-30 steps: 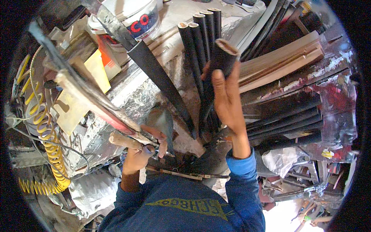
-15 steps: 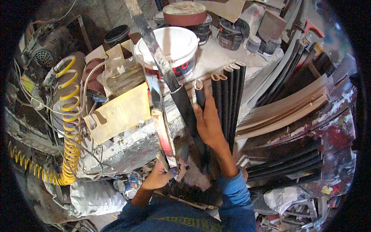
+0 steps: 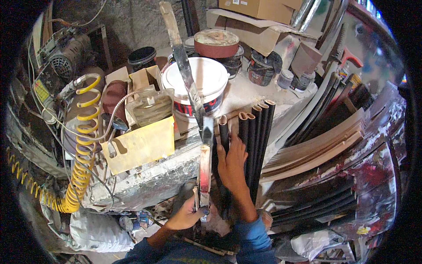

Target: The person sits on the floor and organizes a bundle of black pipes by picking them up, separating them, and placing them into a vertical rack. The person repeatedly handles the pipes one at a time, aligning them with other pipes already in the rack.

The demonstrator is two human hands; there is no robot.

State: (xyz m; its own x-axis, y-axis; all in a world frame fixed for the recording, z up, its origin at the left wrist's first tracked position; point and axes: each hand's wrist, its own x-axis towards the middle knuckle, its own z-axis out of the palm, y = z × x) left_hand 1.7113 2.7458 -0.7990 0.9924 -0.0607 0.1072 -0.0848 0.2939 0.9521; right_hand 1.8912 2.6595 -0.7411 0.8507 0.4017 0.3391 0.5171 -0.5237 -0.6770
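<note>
My left hand [image 3: 187,215] is closed round the lower end of a flat wooden stick [image 3: 204,169] stained red, which stands upright. A shiny flat strip [image 3: 208,127] shows just above the stick. My right hand [image 3: 233,165] wraps round a black oval tube [image 3: 223,132], its thumb at the left and its fingers at the far side. Several more black oval tubes [image 3: 257,141] lean in a row on the bench edge, right of this hand. Behind the stick, a long dark, stained bar [image 3: 187,72] rises past the bucket; its lower end is hidden.
On the bench [image 3: 145,176] stand a white-lidded bucket [image 3: 193,79], a cardboard box [image 3: 140,147] with a clear container, and dark paint pots [image 3: 262,70]. A coiled yellow hose [image 3: 81,176] hangs at the left. Curved boards [image 3: 321,145] are stacked at the right.
The view has shifted. My left hand has brought the red-stained stick rightward and more upright, in front of the long bar. My right hand stays at the tube, now lower in the picture.
</note>
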